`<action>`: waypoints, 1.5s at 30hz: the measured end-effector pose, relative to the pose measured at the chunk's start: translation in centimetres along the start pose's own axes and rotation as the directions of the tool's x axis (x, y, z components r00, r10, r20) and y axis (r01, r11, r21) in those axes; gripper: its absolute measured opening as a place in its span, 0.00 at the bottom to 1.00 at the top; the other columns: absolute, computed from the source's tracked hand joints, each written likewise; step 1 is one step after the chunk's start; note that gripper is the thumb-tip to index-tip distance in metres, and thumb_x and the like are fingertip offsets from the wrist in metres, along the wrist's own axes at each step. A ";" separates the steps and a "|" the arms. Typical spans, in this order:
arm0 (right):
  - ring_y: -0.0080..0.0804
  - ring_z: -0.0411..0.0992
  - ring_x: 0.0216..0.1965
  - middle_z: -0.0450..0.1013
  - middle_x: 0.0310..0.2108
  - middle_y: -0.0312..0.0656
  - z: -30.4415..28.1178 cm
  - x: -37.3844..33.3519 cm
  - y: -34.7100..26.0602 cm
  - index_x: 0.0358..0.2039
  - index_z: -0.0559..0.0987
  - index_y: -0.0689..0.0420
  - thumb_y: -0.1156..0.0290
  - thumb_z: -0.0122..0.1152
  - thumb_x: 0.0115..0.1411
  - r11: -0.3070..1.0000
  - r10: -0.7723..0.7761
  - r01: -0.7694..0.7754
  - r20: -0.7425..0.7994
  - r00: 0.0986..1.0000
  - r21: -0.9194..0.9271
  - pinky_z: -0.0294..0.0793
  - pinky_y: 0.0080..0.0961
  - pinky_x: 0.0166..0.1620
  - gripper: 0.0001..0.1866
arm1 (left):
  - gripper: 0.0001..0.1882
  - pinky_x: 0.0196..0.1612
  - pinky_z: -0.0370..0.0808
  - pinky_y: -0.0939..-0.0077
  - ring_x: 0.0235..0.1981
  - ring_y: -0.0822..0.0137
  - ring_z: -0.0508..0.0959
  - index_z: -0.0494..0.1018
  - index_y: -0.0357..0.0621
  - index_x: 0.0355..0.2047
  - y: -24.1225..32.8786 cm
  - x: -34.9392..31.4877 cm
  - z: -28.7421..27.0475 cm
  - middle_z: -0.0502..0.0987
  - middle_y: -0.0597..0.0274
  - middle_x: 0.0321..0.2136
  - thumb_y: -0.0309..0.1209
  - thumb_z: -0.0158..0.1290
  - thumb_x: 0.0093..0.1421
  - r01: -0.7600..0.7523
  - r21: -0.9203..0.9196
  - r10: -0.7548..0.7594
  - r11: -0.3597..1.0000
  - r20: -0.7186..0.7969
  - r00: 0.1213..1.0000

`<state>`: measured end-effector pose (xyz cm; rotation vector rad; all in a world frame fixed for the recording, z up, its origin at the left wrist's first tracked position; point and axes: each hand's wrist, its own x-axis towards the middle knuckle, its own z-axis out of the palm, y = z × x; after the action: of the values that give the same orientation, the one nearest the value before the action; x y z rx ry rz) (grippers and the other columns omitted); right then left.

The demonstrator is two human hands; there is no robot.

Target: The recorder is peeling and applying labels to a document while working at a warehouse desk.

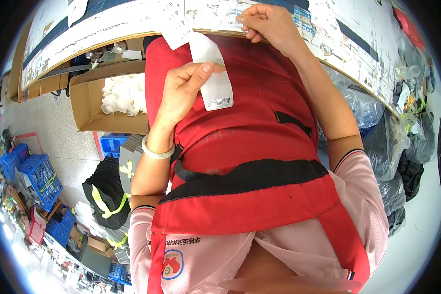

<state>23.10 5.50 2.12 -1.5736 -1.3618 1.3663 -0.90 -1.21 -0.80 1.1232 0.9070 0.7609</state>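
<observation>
Left hand (pixel 183 93) pinches a white label (pixel 213 73); right hand (pixel 269 24) closed, fingertips at the table edge (pixel 348 73).

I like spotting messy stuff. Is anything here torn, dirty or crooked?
Yes. The table edge looks worn, its white covering scuffed and peeling in brown patches. The red apron has dark smudges near its black band. The white label strip in the left hand hangs bent, not flat. The right hand pinches paper at the table edge.

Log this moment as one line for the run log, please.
left hand: holds white label strip | right hand: fingertips pinched at table edge | red apron below
</observation>
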 end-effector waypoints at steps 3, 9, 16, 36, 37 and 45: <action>0.22 0.71 0.20 0.73 0.21 0.40 0.1 0.0 0.0 0.30 0.77 0.67 0.71 0.60 0.59 1.000 0.008 -0.008 -0.003 1.000 -0.003 0.73 0.17 0.23 0.10 | 0.18 0.39 0.67 0.81 0.33 0.76 0.71 0.80 0.38 0.38 -0.1 0.0 0.0 0.78 0.64 0.31 0.41 0.51 0.65 0.023 -0.006 -0.023 1.000 0.002 1.000; 0.22 0.72 0.20 0.73 0.21 0.40 0.1 0.2 0.1 0.30 0.77 0.67 0.71 0.60 0.59 1.000 -0.004 0.004 -0.001 1.000 -0.003 0.73 0.17 0.22 0.10 | 0.17 0.38 0.67 0.82 0.33 0.76 0.71 0.80 0.38 0.38 0.0 0.0 0.0 0.78 0.64 0.32 0.40 0.51 0.65 0.054 -0.013 -0.054 0.998 0.018 0.998; 0.22 0.72 0.19 0.73 0.21 0.40 0.0 0.3 0.2 0.30 0.77 0.68 0.70 0.60 0.59 1.000 0.011 -0.011 -0.009 1.000 -0.008 0.73 0.17 0.22 0.11 | 0.18 0.40 0.69 0.81 0.34 0.76 0.73 0.79 0.35 0.39 0.0 0.1 0.1 0.79 0.63 0.33 0.39 0.48 0.66 0.028 0.024 -0.029 0.999 0.030 0.999; 0.15 0.70 0.23 0.74 0.25 0.33 -1.0 -1.4 2.0 0.36 0.79 0.60 0.67 0.58 0.62 0.986 -0.164 0.164 -0.043 0.986 0.012 0.71 0.12 0.27 0.09 | 0.14 0.41 0.71 0.82 0.35 0.77 0.75 0.78 0.34 0.40 0.2 0.0 0.8 0.79 0.64 0.33 0.33 0.48 0.66 0.001 0.039 -0.003 0.999 0.045 0.999; 0.16 0.70 0.23 0.74 0.25 0.34 -1.6 -1.7 2.0 0.37 0.78 0.60 0.67 0.57 0.62 0.986 -0.160 0.162 -0.058 0.985 0.037 0.71 0.12 0.27 0.09 | 0.11 0.41 0.70 0.83 0.35 0.77 0.74 0.79 0.35 0.39 0.4 -0.1 0.8 0.80 0.64 0.33 0.30 0.50 0.64 0.015 0.052 -0.016 0.999 0.025 1.000; 0.17 0.71 0.24 0.74 0.24 0.34 -15.7 -4.0 6.8 0.34 0.79 0.60 0.69 0.59 0.60 0.983 -0.182 0.147 -0.522 0.834 -0.109 0.71 0.15 0.28 0.07 | 0.14 0.18 0.59 0.92 0.15 0.86 0.66 0.76 0.39 0.46 1.6 -0.4 1.4 0.75 0.72 0.20 0.22 0.57 0.58 0.089 -0.026 -0.087 0.996 0.055 0.995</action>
<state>40.38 2.34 1.05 -1.6679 -1.1634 0.7057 0.09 -1.75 1.11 1.0670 0.8922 0.6665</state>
